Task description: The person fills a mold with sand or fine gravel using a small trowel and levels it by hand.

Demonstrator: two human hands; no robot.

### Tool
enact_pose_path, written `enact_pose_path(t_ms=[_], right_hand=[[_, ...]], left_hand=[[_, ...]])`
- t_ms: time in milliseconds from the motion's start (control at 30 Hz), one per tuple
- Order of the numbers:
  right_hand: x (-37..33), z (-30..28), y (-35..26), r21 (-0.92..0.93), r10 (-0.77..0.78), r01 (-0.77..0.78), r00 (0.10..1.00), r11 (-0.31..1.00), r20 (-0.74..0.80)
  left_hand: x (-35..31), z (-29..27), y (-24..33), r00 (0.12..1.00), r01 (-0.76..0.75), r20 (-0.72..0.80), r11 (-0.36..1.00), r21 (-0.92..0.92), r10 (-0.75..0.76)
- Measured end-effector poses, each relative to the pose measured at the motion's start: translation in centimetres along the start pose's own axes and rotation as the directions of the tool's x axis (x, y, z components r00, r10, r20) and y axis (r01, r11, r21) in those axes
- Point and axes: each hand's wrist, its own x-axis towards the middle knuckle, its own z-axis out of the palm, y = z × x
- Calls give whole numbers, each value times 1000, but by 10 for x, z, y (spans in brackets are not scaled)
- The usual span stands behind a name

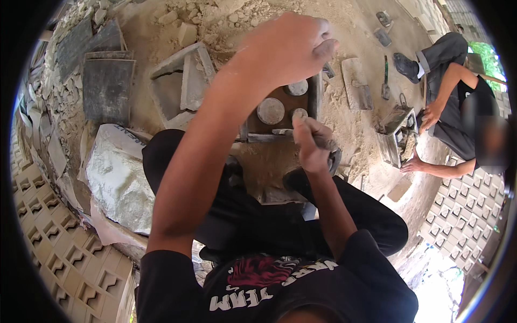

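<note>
My left hand (pixel 304 46) is raised over the far side of a box-shaped mould frame (pixel 261 138), its fingers curled into a fist. Whatever that fist may hold is hidden. Inside the frame, on a brown base, lie a large pale round disc (pixel 270 111) and a smaller round piece (pixel 297 88), partly covered by my left wrist. My right hand (pixel 314 142) is closed at the frame's near right corner, its thumb up against a small pale rounded end (pixel 300 113). Dusty fingers hide what it grips.
On the left are a bag of white powder (pixel 119 172), a square frame (pixel 188 81) and dark boards (pixel 107 89). Rubble and sand (pixel 188 32) lie ahead. To the right are a trowel (pixel 385 89), a slab (pixel 355 83) and a co-worker's hands (pixel 428 118) at another mould (pixel 397 137).
</note>
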Motion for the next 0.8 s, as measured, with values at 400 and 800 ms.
enact_pose_path(t_ms=[400, 800], right_hand=[[-13, 26, -32, 64, 81, -86, 993, 994, 82], [-14, 44, -23, 47, 95, -95, 996, 994, 4]], left_hand=[[2, 9, -15, 997, -55, -44, 998, 43, 56], [1, 0, -20, 999, -30, -25, 999, 26, 31]])
